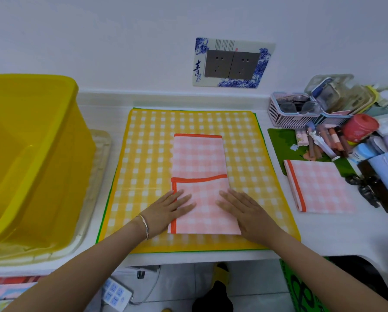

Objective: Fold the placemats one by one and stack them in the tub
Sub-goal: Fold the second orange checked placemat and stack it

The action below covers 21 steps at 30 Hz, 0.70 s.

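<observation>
A pink checked placemat (199, 158) with an orange border lies folded into a long strip on a yellow checked placemat (143, 154) spread flat on the white counter. Its near end is folded back over itself. My left hand (168, 208) and my right hand (242, 210) press flat on that near flap, fingers straight. A green edge of another mat shows under the yellow one. A second pink placemat (319, 185) lies folded at the right. The yellow tub (71, 91) stands at the left, and nothing shows inside it.
A pink basket (276, 113) with glasses, a red jar (359, 127), tubes and boxes crowd the back right corner. A wall socket plate (231, 64) is behind the mats. Below the counter edge lies a power strip (116, 293) on the floor.
</observation>
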Motion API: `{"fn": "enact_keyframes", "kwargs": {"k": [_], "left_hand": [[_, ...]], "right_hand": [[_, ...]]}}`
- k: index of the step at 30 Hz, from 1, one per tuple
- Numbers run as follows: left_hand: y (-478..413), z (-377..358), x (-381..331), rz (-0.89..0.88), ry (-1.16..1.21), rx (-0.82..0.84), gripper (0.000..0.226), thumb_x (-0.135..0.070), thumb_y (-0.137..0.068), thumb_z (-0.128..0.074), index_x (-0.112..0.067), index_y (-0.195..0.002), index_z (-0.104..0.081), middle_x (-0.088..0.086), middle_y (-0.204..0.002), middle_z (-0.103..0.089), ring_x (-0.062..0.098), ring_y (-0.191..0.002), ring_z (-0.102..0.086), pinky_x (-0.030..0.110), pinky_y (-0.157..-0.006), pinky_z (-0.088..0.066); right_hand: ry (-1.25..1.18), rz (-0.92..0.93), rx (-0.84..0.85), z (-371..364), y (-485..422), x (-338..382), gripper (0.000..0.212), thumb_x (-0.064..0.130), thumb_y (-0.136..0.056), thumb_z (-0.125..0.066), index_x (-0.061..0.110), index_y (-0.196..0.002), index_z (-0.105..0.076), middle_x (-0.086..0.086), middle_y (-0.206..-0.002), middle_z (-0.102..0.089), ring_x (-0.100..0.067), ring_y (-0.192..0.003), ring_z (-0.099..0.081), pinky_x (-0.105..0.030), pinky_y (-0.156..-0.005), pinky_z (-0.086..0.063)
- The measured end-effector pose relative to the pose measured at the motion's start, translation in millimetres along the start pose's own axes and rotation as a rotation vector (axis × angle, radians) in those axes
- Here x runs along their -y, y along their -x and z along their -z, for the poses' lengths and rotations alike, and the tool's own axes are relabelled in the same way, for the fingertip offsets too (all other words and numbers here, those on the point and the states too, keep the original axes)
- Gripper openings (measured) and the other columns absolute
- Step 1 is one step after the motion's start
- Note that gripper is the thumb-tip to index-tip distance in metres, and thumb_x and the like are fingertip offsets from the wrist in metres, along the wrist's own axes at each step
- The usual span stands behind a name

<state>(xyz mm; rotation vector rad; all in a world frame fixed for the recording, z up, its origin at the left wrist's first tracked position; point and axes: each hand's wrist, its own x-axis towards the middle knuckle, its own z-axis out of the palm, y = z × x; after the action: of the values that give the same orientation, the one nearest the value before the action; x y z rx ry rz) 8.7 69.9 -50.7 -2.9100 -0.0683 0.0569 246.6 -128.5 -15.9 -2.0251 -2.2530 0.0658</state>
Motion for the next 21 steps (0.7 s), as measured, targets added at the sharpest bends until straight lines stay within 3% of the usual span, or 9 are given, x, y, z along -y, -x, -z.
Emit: {"fn": "enact_keyframes", "kwargs": {"k": [3, 6, 10, 12, 14, 15, 18, 21], "left_hand": [[3.0, 2.5, -6.8, -0.039, 0.018, -0.002, 0.121, 0.004, -0.040, -0.070, -0.019, -0.148, -0.020, 0.007, -0.148, -0.036, 0.031, -0.135, -0.033, 0.042, -0.107, -0.028], [4.1, 6.3, -4.3, -0.039, 0.023, 0.020, 0.114, -0.004, -0.042, -0.071, -0.021, -0.146, -0.027, 0.006, -0.148, -0.036, 0.034, -0.135, -0.033, 0.043, -0.106, -0.027], [2.3, 1.4, 3.8, 0.059, 0.092, 0.034, 0.096, -0.039, -0.072, -0.060, -0.016, -0.150, -0.009, 0.010, -0.151, -0.029, 0.040, -0.136, -0.027, 0.050, -0.111, -0.022], [0.0, -1.5, 8.2, 0.148, 0.133, 0.016, 0.088, -0.052, -0.079, -0.040, -0.012, -0.149, -0.007, 0.013, -0.148, -0.034, 0.037, -0.135, -0.033, 0.048, -0.114, -0.019], [-3.3, -0.7, 11.3, 0.177, 0.155, 0.040, 0.085, -0.055, -0.077, -0.032, -0.011, -0.149, -0.014, 0.014, -0.147, -0.036, 0.032, -0.133, -0.038, 0.043, -0.114, -0.021], [-4.8, 0.7, 12.9, 0.178, 0.154, 0.047, 0.083, -0.054, -0.076, -0.031, -0.012, -0.147, -0.020, 0.014, -0.146, -0.038, 0.031, -0.131, -0.042, 0.042, -0.112, -0.025], [-8.2, 0.5, 17.9, 0.165, 0.158, 0.002, 0.076, -0.057, -0.076, -0.030, -0.016, -0.140, -0.036, 0.012, -0.141, -0.045, 0.030, -0.126, -0.048, 0.045, -0.102, -0.035], [-9.1, -1.2, 23.7, 0.152, 0.190, -0.035, 0.070, -0.041, -0.075, -0.031, -0.018, -0.141, -0.035, 0.011, -0.144, -0.042, 0.030, -0.132, -0.040, 0.048, -0.104, -0.031]], "right_hand": [[-0.046, -0.030, 0.177, -3.8, -14.4, -5.1, 0.065, 0.042, -0.089, -0.025, 0.030, -0.150, -0.007, 0.006, -0.158, 0.007, -0.014, -0.144, 0.017, -0.031, -0.117, 0.010], [-0.011, -0.017, 0.261, -8.6, -21.0, -8.5, 0.068, 0.052, -0.088, -0.019, 0.034, -0.149, 0.005, 0.007, -0.156, 0.017, -0.013, -0.141, 0.025, -0.032, -0.116, 0.012], [-0.031, -0.044, 0.288, -11.5, -21.2, -7.7, 0.067, 0.054, -0.088, -0.019, 0.036, -0.149, 0.004, 0.009, -0.156, 0.016, -0.014, -0.142, 0.021, -0.031, -0.116, 0.013], [-0.028, -0.059, 0.266, -12.8, -25.2, -10.8, 0.069, 0.057, -0.088, -0.029, 0.034, -0.149, -0.004, 0.006, -0.158, 0.000, -0.016, -0.145, 0.004, -0.035, -0.119, 0.000], [-0.019, -0.050, 0.224, -13.0, -31.2, -14.9, 0.069, 0.053, -0.088, -0.032, 0.029, -0.149, -0.014, 0.003, -0.156, -0.020, -0.020, -0.142, -0.019, -0.041, -0.117, -0.017], [-0.014, -0.040, 0.199, -13.4, -33.8, -16.7, 0.068, 0.051, -0.088, -0.033, 0.028, -0.149, -0.016, 0.003, -0.155, -0.022, -0.020, -0.141, -0.021, -0.039, -0.117, -0.017], [-0.030, -0.027, 0.177, -18.6, -36.6, -21.2, 0.070, 0.054, -0.089, -0.037, 0.032, -0.150, -0.010, 0.008, -0.158, -0.002, -0.017, -0.145, 0.006, -0.032, -0.117, 0.008], [-0.072, -0.035, 0.206, -21.7, -36.9, -24.2, 0.073, 0.059, -0.089, -0.038, 0.033, -0.150, -0.006, 0.009, -0.157, 0.005, -0.013, -0.144, 0.015, -0.029, -0.116, 0.013]]}}
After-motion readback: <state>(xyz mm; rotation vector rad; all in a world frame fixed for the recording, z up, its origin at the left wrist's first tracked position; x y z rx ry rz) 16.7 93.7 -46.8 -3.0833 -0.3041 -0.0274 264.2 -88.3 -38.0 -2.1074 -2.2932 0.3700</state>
